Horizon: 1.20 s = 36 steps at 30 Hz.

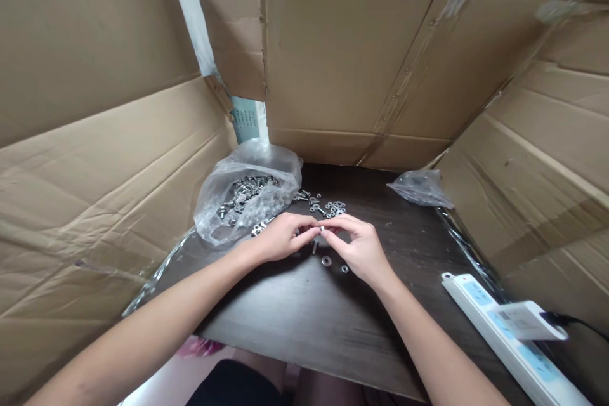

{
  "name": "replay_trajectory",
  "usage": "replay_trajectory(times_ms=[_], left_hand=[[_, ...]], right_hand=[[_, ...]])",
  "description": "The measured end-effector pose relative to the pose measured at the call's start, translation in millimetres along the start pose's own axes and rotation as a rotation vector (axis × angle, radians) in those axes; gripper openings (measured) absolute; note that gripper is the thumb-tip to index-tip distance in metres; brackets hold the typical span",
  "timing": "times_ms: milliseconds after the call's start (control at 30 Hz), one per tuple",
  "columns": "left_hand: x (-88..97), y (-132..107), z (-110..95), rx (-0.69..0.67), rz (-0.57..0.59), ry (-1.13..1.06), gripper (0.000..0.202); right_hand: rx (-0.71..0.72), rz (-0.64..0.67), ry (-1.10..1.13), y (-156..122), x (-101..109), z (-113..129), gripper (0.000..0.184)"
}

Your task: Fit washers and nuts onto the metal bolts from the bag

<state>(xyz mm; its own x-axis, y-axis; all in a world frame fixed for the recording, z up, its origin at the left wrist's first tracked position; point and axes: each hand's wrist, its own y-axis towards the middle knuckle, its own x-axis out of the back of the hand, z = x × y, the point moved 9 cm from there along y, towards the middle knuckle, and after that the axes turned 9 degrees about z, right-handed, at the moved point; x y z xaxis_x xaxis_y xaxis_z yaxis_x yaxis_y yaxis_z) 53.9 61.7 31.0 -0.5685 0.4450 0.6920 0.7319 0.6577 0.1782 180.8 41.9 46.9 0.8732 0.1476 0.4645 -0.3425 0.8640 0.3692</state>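
My left hand (284, 237) and my right hand (360, 246) meet over the middle of the table with their fingertips pinched together. A small shiny metal piece (322, 229) shows between the fingertips; the fingers cover most of it, so its kind is unclear. Just below them is a thin screw (314, 247). A flat washer (326, 261) and a nut (345, 269) lie on the dark tabletop near my right hand. Behind the hands, several loose nuts and washers (335, 208) are scattered, with a few screws (303, 195) beside them.
An open clear plastic bag (214, 203) full of metal fasteners (250, 193) stands at the back left. Another clear bag (421, 188) lies at the back right. A white power strip (504, 330) with a plugged-in adapter (530, 321) runs along the right. Cardboard walls (356, 57) surround the table (285, 317).
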Motion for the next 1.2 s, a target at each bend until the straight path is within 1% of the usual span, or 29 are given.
replay_trajectory(times_ms=[67,133,300,400,500,600,700,733,833,900,967,1067,1100,1200], left_hand=[[-0.3,0,-3,-0.018,-0.003,0.009,0.030],[0.0,-1,-6,-0.040,-0.014,0.037,0.031],[1.6,-2,-10,-0.086,-0.050,0.101,0.030],[1.7,-2,-8,-0.089,-0.057,0.120,0.031],[2.0,-1,-5,-0.070,-0.054,0.111,0.029],[1.9,-1,-4,-0.056,-0.045,0.095,0.028],[0.8,-1,-9,-0.084,-0.045,0.105,0.028],[0.2,-2,-11,-0.102,-0.051,0.133,0.028],[-2.9,-2,-18,-0.155,-0.071,0.261,0.029],[-5.1,-3,-20,-0.176,-0.075,0.319,0.031],[-4.9,-3,-20,-0.188,-0.080,0.325,0.029],[1.8,-4,-18,-0.185,-0.106,0.265,0.024],[5.5,-4,-16,-0.175,-0.123,0.243,0.024],[18.0,-5,-10,-0.139,-0.193,0.206,0.025]], right_hand=[[-0.025,-0.017,-0.006,0,2,-2,0.013],[-0.014,-0.044,-0.030,-1,5,0,0.012],[0.094,-0.103,-0.109,-2,6,14,0.011],[0.120,-0.115,-0.112,-3,5,17,0.014],[0.111,-0.089,-0.071,-2,2,16,0.016],[0.082,-0.076,-0.009,-2,1,11,0.015],[0.028,-0.099,-0.006,-2,4,6,0.008],[0.020,-0.109,-0.034,-3,4,6,0.008],[0.048,-0.133,-0.205,-5,3,10,0.027],[0.082,-0.129,-0.339,-6,0,14,0.036],[0.099,-0.094,-0.424,-6,-6,15,0.036],[0.074,-0.015,-0.436,-7,-13,14,0.033],[0.067,0.031,-0.419,-7,-17,14,0.035],[0.060,0.214,-0.353,-8,-32,12,0.049]])
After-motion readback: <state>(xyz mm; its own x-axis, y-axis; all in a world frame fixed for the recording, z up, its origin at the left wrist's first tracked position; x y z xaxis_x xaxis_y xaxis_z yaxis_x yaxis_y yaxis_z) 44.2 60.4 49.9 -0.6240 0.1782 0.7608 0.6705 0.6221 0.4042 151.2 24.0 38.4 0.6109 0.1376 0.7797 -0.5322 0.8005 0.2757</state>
